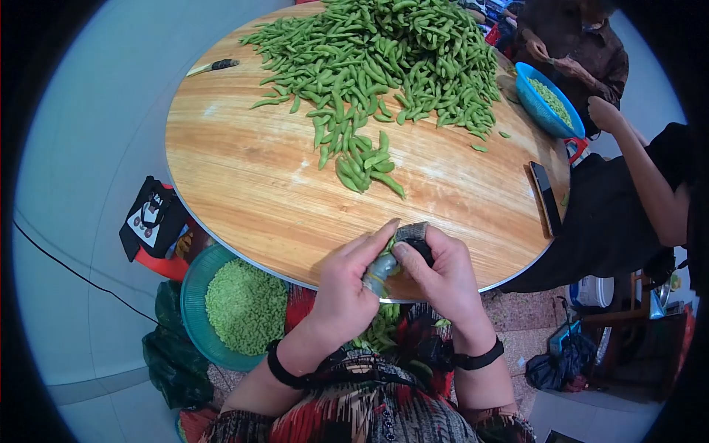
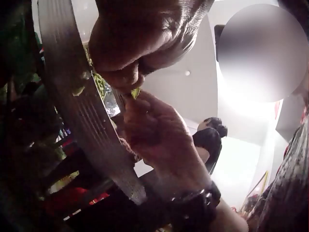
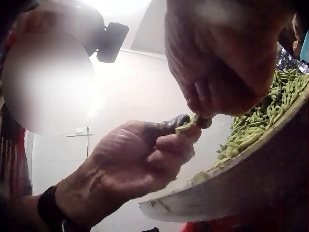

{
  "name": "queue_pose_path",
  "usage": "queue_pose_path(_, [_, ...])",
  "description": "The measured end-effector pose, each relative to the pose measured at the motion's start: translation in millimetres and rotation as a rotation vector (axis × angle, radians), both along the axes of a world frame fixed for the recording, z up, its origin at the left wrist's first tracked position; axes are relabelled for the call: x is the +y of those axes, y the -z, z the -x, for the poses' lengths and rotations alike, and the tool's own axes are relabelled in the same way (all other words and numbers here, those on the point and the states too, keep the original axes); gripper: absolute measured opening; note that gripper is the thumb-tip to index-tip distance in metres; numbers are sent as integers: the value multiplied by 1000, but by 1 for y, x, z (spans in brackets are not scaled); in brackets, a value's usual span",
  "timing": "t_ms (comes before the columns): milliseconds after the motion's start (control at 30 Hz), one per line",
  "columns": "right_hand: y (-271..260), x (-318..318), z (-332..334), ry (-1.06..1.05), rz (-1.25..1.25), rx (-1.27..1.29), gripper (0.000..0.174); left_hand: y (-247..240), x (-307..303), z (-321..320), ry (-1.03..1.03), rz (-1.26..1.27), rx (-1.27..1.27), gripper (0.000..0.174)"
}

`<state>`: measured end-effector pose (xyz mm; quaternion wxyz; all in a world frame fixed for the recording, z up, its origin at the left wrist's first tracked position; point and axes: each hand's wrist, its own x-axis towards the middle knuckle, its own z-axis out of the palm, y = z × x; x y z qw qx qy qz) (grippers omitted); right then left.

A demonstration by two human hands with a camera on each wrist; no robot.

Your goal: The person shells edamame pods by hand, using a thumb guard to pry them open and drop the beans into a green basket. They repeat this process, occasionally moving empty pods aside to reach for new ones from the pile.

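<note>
Above the table's near edge, the left hand [image 1: 347,284] and right hand [image 1: 447,273] meet at a green pod [image 1: 391,245]. A grey cover with a yellow band sits on the left thumb; something dark and ribbed covers part of the right hand's fingers. In the right wrist view the left hand [image 3: 140,159] pinches the pod [image 3: 185,126], with the right hand [image 3: 222,58] gripping from above. Only a green tip [image 2: 135,93] shows between the left hand [image 2: 149,34] and right hand [image 2: 159,130] in the left wrist view. A small group of pods [image 1: 362,168] lies beyond the hands.
A large pod heap [image 1: 391,55] covers the far side of the round table [image 1: 244,177]. A phone [image 1: 545,198] lies at right, a dark-handled tool [image 1: 214,66] at far left. Teal basket [image 1: 193,314] and blue basket [image 1: 532,111] hold beans. Other people are at right.
</note>
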<state>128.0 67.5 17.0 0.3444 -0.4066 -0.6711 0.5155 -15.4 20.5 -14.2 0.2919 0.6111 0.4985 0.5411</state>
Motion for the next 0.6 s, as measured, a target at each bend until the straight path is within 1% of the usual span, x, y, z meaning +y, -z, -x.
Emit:
queue_pose_path(33, [0,0,-2,0,0,0,19,-2,-1,0,25,56,-101,60])
queue_pose_path(67, [0,1,-4,-8,2,-40,18,-6,-3,2,25,56,-101,60])
queue_pose_path(133, [3,3,-4,-19,6,-81,18,-13,-7,9,171,368,-379,59])
queue_pose_path(167, [6,5,-3,-20,92,20,17,-11,-7,9,169,372,-380,59])
queue_pose_path(200, [9,7,-3,-17,176,122,15,-10,-6,8,124,312,-270,58])
queue_pose_path(233, [9,9,-2,-13,177,122,15,-9,-4,7,81,252,-161,57])
queue_pose_path(267, [10,10,-2,-8,242,174,13,-10,-3,6,84,252,-161,57])
queue_pose_path(300, [10,11,-2,-6,307,226,10,-12,-2,5,42,155,-84,55])
queue_pose_path(333, [8,10,-1,-6,307,227,10,-13,-2,5,-1,58,-7,52])
queue_pose_path(367, [5,9,-1,8,454,326,8,-11,-1,7,-1,57,-6,52])
queue_pose_path(400, [3,9,-1,22,600,424,7,-7,-1,10,5,-75,118,49])
queue_pose_path(433, [3,9,-2,23,600,423,7,-4,0,11,12,-206,240,46])
queue_pose_path(467, [3,9,-4,-17,740,524,6,-3,-1,11,13,-205,239,46])
queue_pose_path(500, [3,9,-5,-59,879,624,7,-2,-2,11,-15,-217,254,41])
queue_pose_path(533, [5,8,-4,-59,881,623,7,-1,-3,11,-44,-228,269,37])
queue_pose_path(567, [6,7,-3,-64,946,692,7,-2,-3,11,-46,-225,268,37])
queue_pose_path(600, [8,5,-1,-69,1011,761,8,-6,-1,11,-36,-219,241,31])
